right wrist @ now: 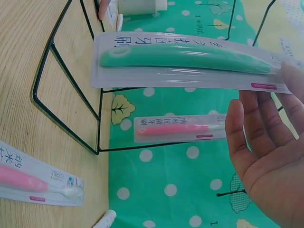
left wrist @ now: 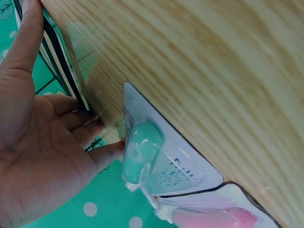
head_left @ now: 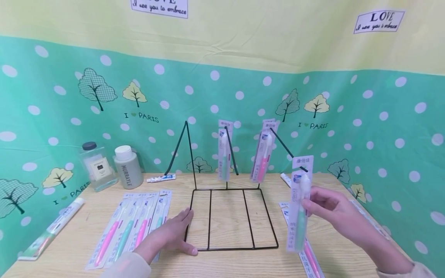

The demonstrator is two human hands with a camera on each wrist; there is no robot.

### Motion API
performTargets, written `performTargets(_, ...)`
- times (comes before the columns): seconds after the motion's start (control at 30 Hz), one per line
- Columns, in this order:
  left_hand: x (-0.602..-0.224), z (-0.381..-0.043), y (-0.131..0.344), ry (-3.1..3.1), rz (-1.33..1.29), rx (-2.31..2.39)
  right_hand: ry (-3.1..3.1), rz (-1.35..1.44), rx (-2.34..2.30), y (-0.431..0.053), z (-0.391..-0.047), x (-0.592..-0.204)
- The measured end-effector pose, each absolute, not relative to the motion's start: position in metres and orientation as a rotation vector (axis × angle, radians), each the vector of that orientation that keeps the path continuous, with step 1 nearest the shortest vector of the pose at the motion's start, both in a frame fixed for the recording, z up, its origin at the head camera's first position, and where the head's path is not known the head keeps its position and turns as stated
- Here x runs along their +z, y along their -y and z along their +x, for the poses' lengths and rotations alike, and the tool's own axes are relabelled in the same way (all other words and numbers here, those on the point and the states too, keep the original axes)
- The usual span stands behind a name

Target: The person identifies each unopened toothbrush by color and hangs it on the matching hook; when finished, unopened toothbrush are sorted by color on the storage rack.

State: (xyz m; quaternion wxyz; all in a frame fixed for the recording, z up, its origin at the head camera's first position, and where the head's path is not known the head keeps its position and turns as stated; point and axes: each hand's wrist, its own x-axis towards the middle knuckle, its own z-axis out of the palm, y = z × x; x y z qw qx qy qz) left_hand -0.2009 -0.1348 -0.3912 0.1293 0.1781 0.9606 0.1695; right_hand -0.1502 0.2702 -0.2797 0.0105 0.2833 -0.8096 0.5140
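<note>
My right hand pinches a packaged green toothbrush between thumb and fingers at its right edge. The card's top is at the tip of the right hook of a black wire rack. Farther back on that hook hang packaged pink toothbrushes; a packaged green one hangs from the middle hook. My left hand rests against the left side of the rack's base, fingers extended along the bar. Beside it, several packaged toothbrushes lie in a row, pink and green. The right wrist view shows the held pack close up.
Another packaged pink toothbrush lies on the table below my right hand. A toothpaste tube lies at the far left, near a clear bottle and a grey bottle. A small tube sits behind the rack. A patterned curtain hangs behind.
</note>
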Motion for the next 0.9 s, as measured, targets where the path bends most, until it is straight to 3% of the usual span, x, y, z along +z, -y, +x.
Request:
performTargets(0.37, -0.391, -0.201, 0.135, -2.794, 0.517, 0.500, 2.581, 0.568, 1.631, -0.256, -0.177, -0.282)
performTargets(0.9, -0.391, -0.198, 0.134, -2.799, 0.538, 0.521, 2.502, 0.409, 1.711, -0.234, -0.228, -0.287)
